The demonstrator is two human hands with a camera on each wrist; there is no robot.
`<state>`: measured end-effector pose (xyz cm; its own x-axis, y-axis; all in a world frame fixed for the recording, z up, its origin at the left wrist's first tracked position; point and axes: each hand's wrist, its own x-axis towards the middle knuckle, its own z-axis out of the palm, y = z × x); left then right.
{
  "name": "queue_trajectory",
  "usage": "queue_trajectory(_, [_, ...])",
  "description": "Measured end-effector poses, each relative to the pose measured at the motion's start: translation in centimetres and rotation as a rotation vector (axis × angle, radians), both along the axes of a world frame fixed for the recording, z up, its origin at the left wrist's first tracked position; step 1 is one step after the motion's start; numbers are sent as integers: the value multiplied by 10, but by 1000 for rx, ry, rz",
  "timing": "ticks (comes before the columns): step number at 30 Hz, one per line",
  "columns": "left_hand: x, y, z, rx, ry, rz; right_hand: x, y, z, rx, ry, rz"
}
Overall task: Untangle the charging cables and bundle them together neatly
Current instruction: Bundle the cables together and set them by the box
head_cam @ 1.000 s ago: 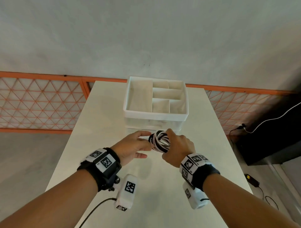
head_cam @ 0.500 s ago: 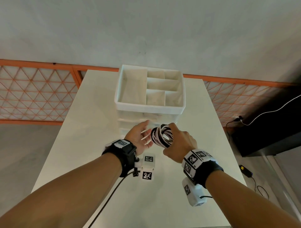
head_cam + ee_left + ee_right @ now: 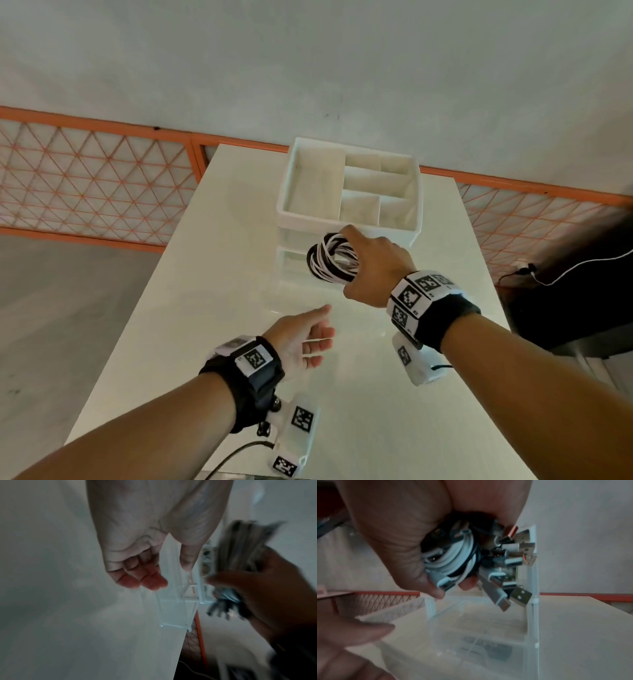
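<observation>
A coiled bundle of black and white charging cables (image 3: 330,262) hangs in the air just in front of the white organizer box (image 3: 349,222), gripped by my right hand (image 3: 371,267). In the right wrist view the coil (image 3: 453,559) sits inside the curled fingers, with several USB plugs (image 3: 518,596) sticking out to the right. My left hand (image 3: 308,337) is lower and nearer, above the table (image 3: 191,298), palm turned up, fingers loosely curled and holding nothing. The left wrist view shows those fingers (image 3: 145,580) empty and the blurred bundle (image 3: 243,550) to the right.
The organizer has several open top compartments and clear drawers (image 3: 294,263) below, standing at the table's far middle. An orange lattice railing (image 3: 92,188) runs behind the table. A dark cabinet (image 3: 582,291) with a white cord stands at the right. Wrist camera cables trail near the front edge.
My left hand has let go of the bundle and drawn back toward me and down. My right hand has lifted the coil slightly toward the organizer.
</observation>
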<state>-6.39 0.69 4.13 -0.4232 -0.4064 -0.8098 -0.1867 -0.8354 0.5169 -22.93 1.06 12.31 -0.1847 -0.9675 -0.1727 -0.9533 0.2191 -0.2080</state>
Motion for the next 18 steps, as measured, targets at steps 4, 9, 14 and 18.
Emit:
queue_trajectory(4, [10,-12,34,-242,-61,-319,8,-16,-28,98,55,107])
queue_trajectory(9, [16,-46,68,-1021,-237,-511,2,-30,-53,228,27,152])
queue_trajectory(14, [9,-53,46,-1306,-316,-648,4,-36,-67,252,-15,179])
queue_trajectory(18, [0,-49,22,-1290,-386,-656,0,-34,-77,220,-107,194])
